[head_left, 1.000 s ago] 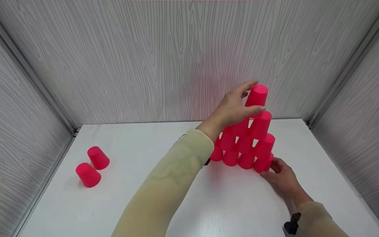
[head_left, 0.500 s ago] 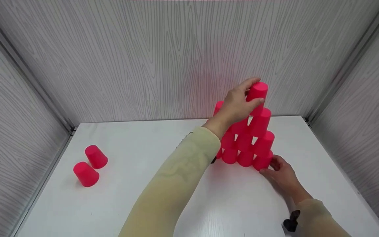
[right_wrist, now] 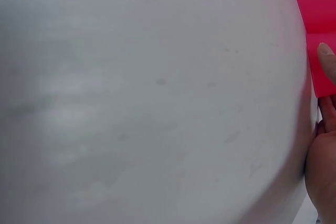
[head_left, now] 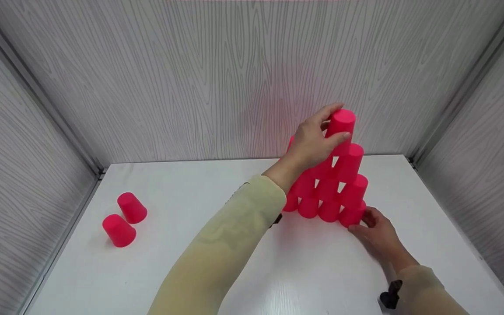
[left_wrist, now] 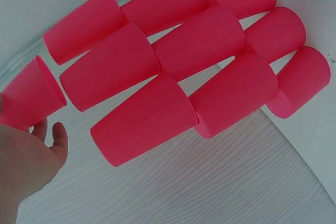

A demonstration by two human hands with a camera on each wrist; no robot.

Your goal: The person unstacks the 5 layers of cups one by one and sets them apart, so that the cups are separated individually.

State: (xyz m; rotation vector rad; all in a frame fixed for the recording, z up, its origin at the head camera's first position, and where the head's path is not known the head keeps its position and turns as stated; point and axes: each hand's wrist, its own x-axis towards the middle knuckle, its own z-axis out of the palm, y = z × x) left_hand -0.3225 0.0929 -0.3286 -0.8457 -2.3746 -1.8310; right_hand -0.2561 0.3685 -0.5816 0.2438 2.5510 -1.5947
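My left hand [head_left: 315, 138] holds an upside-down red plastic cup [head_left: 342, 122] at the top right of a cup pyramid, its thumb across the front. The left wrist view shows a gap between this held cup [left_wrist: 37, 95] and the nearest cups of the stack. Below it, inverted cups [head_left: 328, 188] stand in staggered rows; my left arm hides part of the pyramid's left side. At the lower right, my right hand [head_left: 379, 234] grips the end cup [head_left: 351, 214] of the bottom row, thumb in front and fingers behind.
Two loose red cups, a rear one [head_left: 132, 208] and a front one [head_left: 119, 230], stand inverted at the left of the white table [head_left: 182, 197]. Grey wood-grain panels [head_left: 182, 83] enclose the back and both sides. The pyramid stands near the back panel.
My left thumb has moved higher on the held cup, which has shifted slightly left over the stack. The right hand keeps its place at the bottom cup. The head view has shifted slightly.
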